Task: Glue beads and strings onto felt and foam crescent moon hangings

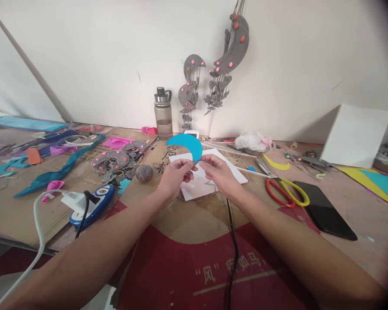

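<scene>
A flat blue crescent cutout (190, 144) is held up over the sheet of white paper (194, 189). My left hand (177, 177) pinches it near its lower tip. Fingers closed, my right hand (220, 173) meets the same tip from the other side. A loop of grey yarn (210, 184) hangs under my right hand; its upper end is hidden by the fingers. To the left of my left hand lies a ball of grey yarn (144, 173). Scissors (286, 193) with red and yellow handles rest to the right.
Grey crescent hangings (234, 47) dangle on the wall. A water bottle (163, 116) stands at the back. A black phone (323, 211) lies at right, a power strip (98, 204) with cables at left. Beside it are felt scraps (64, 168). A black cable (232, 241) runs down the front.
</scene>
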A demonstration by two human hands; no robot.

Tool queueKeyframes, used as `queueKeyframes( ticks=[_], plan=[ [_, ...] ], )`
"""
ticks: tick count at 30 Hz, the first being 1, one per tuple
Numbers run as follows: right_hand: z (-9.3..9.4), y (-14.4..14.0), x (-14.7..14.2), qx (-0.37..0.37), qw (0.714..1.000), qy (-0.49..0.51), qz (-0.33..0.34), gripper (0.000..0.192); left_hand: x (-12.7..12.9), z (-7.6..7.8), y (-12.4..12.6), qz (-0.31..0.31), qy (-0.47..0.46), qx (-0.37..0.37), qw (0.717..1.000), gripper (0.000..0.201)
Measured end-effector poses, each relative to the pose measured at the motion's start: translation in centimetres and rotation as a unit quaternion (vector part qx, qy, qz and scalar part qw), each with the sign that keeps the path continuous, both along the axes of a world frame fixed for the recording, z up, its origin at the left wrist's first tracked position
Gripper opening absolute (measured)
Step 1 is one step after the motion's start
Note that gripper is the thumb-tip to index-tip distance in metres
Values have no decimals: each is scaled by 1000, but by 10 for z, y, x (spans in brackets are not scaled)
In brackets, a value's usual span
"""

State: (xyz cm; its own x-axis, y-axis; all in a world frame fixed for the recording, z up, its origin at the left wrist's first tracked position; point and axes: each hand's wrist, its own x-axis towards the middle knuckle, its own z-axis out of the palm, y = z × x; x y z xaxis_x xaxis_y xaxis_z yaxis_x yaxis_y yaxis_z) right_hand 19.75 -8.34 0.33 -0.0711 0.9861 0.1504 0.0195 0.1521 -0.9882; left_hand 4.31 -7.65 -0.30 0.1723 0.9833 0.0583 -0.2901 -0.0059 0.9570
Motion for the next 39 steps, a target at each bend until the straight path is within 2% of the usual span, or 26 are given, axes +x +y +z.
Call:
queueKeyframes(
  ticks=[6, 11, 18, 23, 30, 35, 37, 39],
  plan=[
    [-1, 1, 0, 27, 999, 31, -35, 28, 3, -2, -2, -15, 12, 23, 1000, 22],
    [-3, 4, 2, 50, 997, -8, -65, 27, 4, -2, -1, -23, 31, 27, 999, 25],
    [-6, -1, -1, 59, 996, -41, -48, 29, 1, -4, 4, 13, 5, -5, 1000, 27],
    [-5, -4, -3, 58, 992, -110, -35, 19, 1, -2, 4, 10, -34, -13, 999, 25],
    [-5, -11, -7, 139, 961, -241, -17, 16, -4, 0, 7, 30, -62, -29, 997, 19],
    [-2, -11, -4, 220, 907, -357, -19, 19, -4, 5, 7, 14, -120, -103, 987, 10],
    [4, -8, 3, 231, 898, -373, -26, 19, -4, 6, 8, 18, -144, -116, 983, 10],
    [14, -4, 14, 211, 895, -389, -55, 23, -4, 6, 10, 31, -156, -103, 982, 10]
  ],
)
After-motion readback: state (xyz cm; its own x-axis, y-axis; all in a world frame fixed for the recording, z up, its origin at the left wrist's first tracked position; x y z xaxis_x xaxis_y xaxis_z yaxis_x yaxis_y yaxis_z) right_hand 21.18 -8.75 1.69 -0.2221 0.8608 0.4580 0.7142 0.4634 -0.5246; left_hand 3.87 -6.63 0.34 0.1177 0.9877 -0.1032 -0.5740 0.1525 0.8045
